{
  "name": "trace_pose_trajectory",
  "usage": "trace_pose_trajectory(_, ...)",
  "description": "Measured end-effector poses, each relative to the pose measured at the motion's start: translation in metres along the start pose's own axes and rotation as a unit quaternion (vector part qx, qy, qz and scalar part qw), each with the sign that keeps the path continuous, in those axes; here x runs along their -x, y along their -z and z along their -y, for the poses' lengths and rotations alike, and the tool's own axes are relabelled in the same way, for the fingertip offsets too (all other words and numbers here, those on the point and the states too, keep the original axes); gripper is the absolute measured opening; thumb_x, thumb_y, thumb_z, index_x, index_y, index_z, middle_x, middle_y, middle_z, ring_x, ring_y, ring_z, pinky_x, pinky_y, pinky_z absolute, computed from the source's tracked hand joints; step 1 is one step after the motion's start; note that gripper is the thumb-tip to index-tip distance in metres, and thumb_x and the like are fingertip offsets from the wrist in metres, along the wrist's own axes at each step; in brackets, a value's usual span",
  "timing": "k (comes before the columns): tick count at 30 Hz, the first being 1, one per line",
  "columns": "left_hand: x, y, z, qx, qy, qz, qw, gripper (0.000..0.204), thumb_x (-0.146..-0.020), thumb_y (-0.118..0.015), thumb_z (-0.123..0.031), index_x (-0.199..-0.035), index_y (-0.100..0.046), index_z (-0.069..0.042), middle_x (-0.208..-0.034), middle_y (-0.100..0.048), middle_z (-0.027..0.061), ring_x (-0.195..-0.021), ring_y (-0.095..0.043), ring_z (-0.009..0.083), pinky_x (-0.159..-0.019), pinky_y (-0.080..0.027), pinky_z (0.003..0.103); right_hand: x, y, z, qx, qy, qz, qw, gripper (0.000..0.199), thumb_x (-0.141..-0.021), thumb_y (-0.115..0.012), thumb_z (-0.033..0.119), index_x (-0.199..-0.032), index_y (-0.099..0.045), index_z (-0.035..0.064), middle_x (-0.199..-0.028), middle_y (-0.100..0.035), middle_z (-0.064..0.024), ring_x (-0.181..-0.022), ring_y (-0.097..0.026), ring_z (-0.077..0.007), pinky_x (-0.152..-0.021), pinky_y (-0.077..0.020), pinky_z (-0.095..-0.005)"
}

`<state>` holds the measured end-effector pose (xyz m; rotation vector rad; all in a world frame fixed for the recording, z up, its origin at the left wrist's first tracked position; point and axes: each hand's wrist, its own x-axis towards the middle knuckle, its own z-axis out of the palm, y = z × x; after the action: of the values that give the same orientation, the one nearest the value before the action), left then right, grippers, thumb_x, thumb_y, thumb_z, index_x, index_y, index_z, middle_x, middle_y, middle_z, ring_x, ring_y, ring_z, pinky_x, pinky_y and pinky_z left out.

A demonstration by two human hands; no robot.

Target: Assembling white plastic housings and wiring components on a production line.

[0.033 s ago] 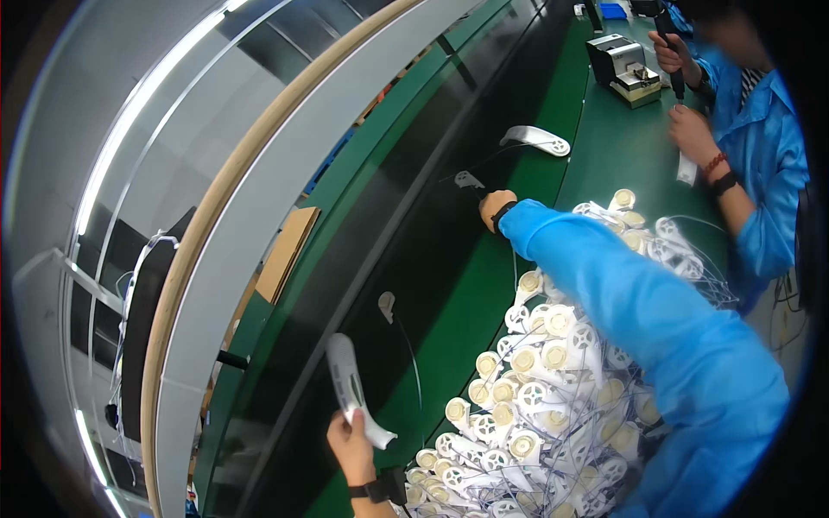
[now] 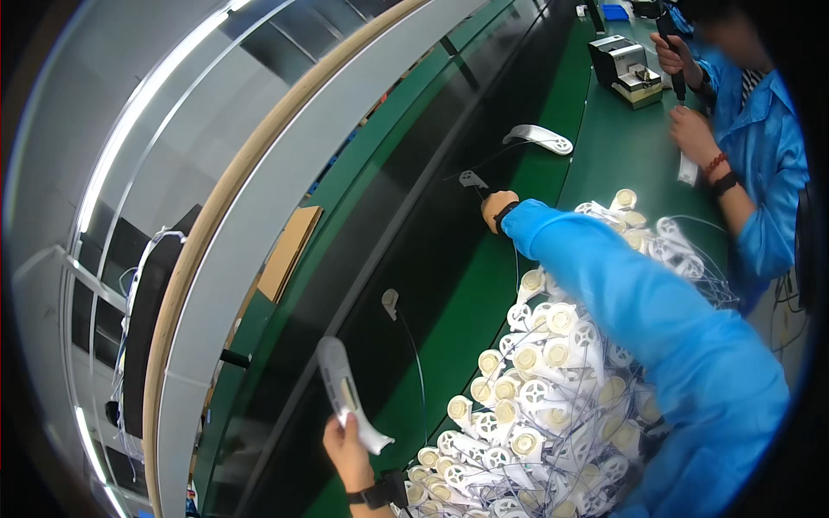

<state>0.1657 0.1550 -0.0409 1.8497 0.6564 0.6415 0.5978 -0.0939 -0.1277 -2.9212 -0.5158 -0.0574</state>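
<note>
My left hand [image 2: 347,453] is closed on the lower part of a long curved white plastic shell [image 2: 335,373], held tilted above the dark conveyor belt. My right hand [image 2: 499,210] reaches across the belt, fingers curled. At its fingertips is a white plastic part with a spoked round end [image 2: 471,179], its near end dark and partly hidden by the hand. A small white piece with a thin cable [image 2: 390,302] lies on the belt between my hands. Beneath my right forearm spreads a heap of white parts with round cream or spoked ends and cables [image 2: 527,393].
Another curved white shell [image 2: 544,140] rests on the belt's far right side. A co-worker [image 2: 747,147] at the right grips a black driver-like tool [image 2: 669,43] over a white part. A grey boxy device [image 2: 626,69] stands nearby. Cardboard [image 2: 289,255] leans beyond the belt.
My left hand and the shell have shifted slightly, and the shell has turned a little. The whole view has moved slightly. My right hand stays by the spoked part.
</note>
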Motion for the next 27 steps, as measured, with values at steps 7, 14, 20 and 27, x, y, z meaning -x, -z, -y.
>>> trace_pose_trajectory(7,0.083,0.048,-0.043,0.300,0.065,-0.008,0.952,0.039,-0.094,-0.057,-0.025,-0.123,-0.052,0.001,-0.107,-0.064,0.0225,-0.078,-0.064,0.0262,-0.064,-0.051,0.035,0.007,-0.015,0.092,-0.080,0.102,0.233,0.964,0.028,-0.076,-0.064,0.029,-0.077,-0.072,0.0024,-0.082,-0.070,-0.0191,-0.080,-0.070,-0.0359,-0.073,-0.0559,-0.0446)
trace_pose_trajectory(14,0.156,0.089,-0.036,0.493,0.065,-0.012,0.868,0.054,-0.098,-0.044,-0.044,-0.117,-0.053,0.006,-0.082,-0.061,0.0122,-0.066,-0.058,0.0217,-0.053,-0.047,0.031,0.121,0.002,0.177,-0.131,0.171,0.134,0.967,0.046,-0.071,-0.062,0.042,-0.089,-0.073,0.0008,-0.092,-0.070,-0.0227,-0.092,-0.069,-0.0347,-0.080,-0.0547,-0.0425)
trace_pose_trajectory(20,0.187,0.088,-0.049,0.449,-0.002,-0.166,0.878,0.045,-0.097,-0.047,-0.036,-0.117,-0.053,0.004,-0.088,-0.062,0.0135,-0.069,-0.059,0.0223,-0.060,-0.052,0.033,0.170,0.007,0.190,-0.021,0.173,0.150,0.973,0.032,-0.073,-0.065,0.022,-0.100,-0.074,0.0075,-0.101,-0.071,-0.0150,-0.099,-0.069,-0.0279,-0.083,-0.0541,-0.0385)
trace_pose_trajectory(27,0.210,0.124,-0.038,0.596,-0.027,-0.071,0.799,0.036,-0.096,-0.051,-0.025,-0.121,-0.052,0.001,-0.098,-0.064,0.0147,-0.078,-0.061,0.0231,-0.072,-0.053,0.038,0.146,0.015,0.180,0.023,0.055,0.095,0.994,0.027,-0.066,-0.070,0.026,-0.083,-0.076,0.0059,-0.090,-0.072,-0.0169,-0.093,-0.070,-0.0298,-0.079,-0.0553,-0.0422)
